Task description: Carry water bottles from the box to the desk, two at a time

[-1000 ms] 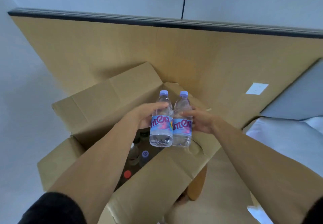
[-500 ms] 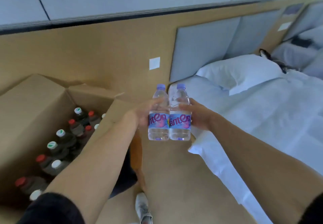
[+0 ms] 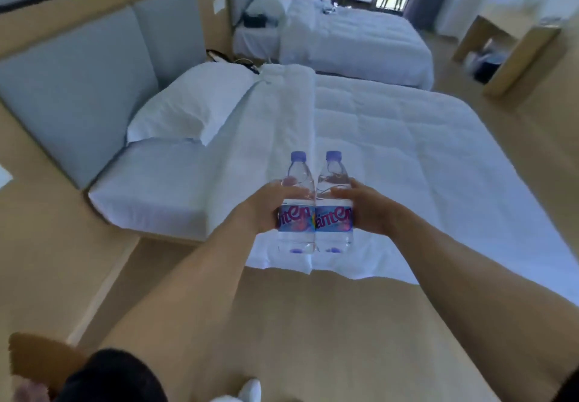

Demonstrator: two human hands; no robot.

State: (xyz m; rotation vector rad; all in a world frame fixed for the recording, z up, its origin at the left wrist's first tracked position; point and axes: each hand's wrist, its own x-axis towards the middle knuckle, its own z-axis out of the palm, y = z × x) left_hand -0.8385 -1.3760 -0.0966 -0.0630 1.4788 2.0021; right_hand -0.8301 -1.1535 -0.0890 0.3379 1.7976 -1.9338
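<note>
2 water bottles, left bottle [image 3: 297,210] and right bottle [image 3: 334,210], are held upright and touching, fingers of the left hand [image 3: 266,212] and right hand [image 3: 365,210] curled round them. The box is now out of view; the near bed [image 3: 391,150] is faced, so the carry is judged underway.

Two upright bottles side by side, left bottle [image 3: 297,207] touching right bottle [image 3: 334,207], before the bed [image 3: 407,150].
</note>
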